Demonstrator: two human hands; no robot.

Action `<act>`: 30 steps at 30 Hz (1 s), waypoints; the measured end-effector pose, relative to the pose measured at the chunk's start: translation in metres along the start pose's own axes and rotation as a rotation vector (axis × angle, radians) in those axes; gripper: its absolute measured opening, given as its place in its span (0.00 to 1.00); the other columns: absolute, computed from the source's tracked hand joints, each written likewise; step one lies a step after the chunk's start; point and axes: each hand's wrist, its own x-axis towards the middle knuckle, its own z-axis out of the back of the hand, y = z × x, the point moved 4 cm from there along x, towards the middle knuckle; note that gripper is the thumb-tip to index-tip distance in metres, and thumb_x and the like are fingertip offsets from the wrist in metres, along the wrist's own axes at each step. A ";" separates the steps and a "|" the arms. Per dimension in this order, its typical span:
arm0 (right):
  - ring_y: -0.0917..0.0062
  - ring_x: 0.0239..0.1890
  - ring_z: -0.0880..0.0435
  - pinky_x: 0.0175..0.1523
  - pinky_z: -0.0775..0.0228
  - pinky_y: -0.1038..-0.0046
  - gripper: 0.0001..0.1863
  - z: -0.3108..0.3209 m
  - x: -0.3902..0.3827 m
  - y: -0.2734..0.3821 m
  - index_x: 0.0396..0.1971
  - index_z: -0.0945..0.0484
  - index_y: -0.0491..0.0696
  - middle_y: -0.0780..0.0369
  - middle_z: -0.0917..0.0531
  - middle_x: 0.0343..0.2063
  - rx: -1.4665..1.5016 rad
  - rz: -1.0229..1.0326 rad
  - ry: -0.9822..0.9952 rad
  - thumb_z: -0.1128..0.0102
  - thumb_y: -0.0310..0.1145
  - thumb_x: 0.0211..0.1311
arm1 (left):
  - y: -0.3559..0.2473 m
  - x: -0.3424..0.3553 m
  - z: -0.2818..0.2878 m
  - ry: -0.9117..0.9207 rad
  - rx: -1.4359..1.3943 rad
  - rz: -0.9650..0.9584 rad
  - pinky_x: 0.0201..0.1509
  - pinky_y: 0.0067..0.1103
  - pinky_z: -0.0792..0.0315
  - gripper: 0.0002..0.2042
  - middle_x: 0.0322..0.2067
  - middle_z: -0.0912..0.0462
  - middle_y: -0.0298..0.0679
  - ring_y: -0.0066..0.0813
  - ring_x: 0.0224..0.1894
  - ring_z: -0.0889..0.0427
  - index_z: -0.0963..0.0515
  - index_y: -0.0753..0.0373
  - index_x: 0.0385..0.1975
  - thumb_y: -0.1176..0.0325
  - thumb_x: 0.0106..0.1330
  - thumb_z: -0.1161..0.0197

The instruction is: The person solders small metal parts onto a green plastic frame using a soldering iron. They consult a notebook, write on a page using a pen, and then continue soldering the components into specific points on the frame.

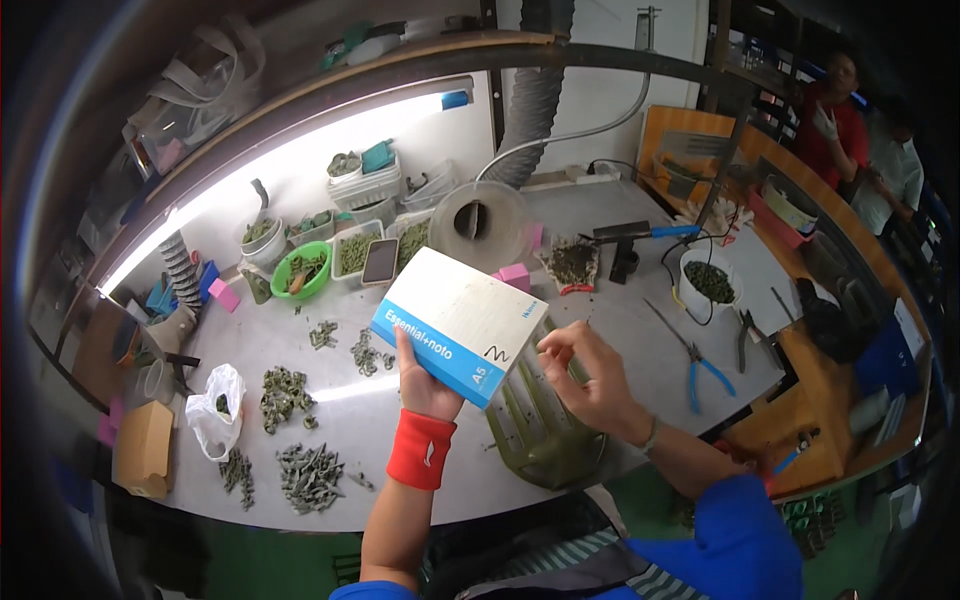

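Pack [460,310] // L hand [425,388] grasps lower edge // R hand [592,385] released, half-curled, sm. gap off R edge // tray [548,455] nr bench [260,345] front edge

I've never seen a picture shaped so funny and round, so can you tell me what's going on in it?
There's no machine arm here, just a person's two bare hands. The camera sits on their head and looks down. Its very wide lens bends straight edges, so everything looks curvy.

The left hand, with a red wristband below it, holds up a white and blue packet; it could be a book or a box. The right hand is beside it, fingers loosely curled, with nothing to be seen in it.

On the grey table lie piles of small dark green pieces, a white plastic bag, a phone, a bright green bowl and blue-handled pliers.
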 end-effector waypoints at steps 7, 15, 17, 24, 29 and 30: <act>0.88 0.30 0.24 0.37 0.31 0.83 0.12 -0.048 -0.040 -0.023 0.45 0.18 0.39 0.65 0.17 0.30 0.439 -0.528 0.136 0.42 0.32 0.71 | -0.003 -0.008 0.025 -0.004 -0.015 -0.060 0.72 0.42 0.38 0.35 0.68 0.35 0.45 0.48 0.68 0.33 0.45 0.60 0.72 0.40 0.75 0.57; 0.88 0.29 0.22 0.36 0.29 0.84 0.15 -0.066 -0.051 -0.041 0.47 0.17 0.39 0.65 0.15 0.30 0.611 -0.696 0.110 0.43 0.35 0.72 | -0.001 -0.008 0.035 0.013 -0.018 -0.076 0.72 0.42 0.39 0.35 0.68 0.35 0.44 0.47 0.68 0.34 0.44 0.58 0.72 0.38 0.75 0.58; 0.88 0.28 0.23 0.35 0.29 0.84 0.14 -0.071 -0.050 -0.045 0.45 0.18 0.39 0.66 0.16 0.29 0.675 -0.744 0.090 0.43 0.34 0.72 | 0.001 -0.006 0.040 0.014 -0.029 -0.071 0.72 0.42 0.39 0.36 0.68 0.35 0.43 0.47 0.68 0.34 0.44 0.58 0.72 0.37 0.74 0.57; 0.86 0.25 0.25 0.31 0.32 0.83 0.07 -0.072 -0.040 -0.029 0.36 0.23 0.42 0.66 0.20 0.28 0.322 -0.498 0.004 0.33 0.27 0.63 | 0.011 0.000 0.057 0.044 -0.023 -0.018 0.72 0.39 0.38 0.38 0.68 0.35 0.41 0.43 0.68 0.33 0.44 0.57 0.72 0.34 0.72 0.57; 0.66 0.44 0.18 0.45 0.25 0.66 0.11 -0.072 -0.033 0.003 0.36 0.23 0.44 0.56 0.22 0.44 -0.025 0.066 0.038 0.29 0.24 0.54 | 0.014 0.010 0.090 -0.032 -0.012 -0.047 0.69 0.36 0.33 0.37 0.66 0.31 0.39 0.41 0.65 0.29 0.40 0.57 0.70 0.34 0.72 0.57; 0.62 0.51 0.21 0.51 0.26 0.65 0.10 -0.076 -0.034 0.010 0.35 0.22 0.44 0.55 0.23 0.49 -0.081 0.158 0.107 0.31 0.25 0.55 | 0.015 0.012 0.097 0.018 -0.039 -0.008 0.68 0.36 0.32 0.37 0.65 0.30 0.39 0.40 0.64 0.29 0.39 0.57 0.70 0.34 0.72 0.57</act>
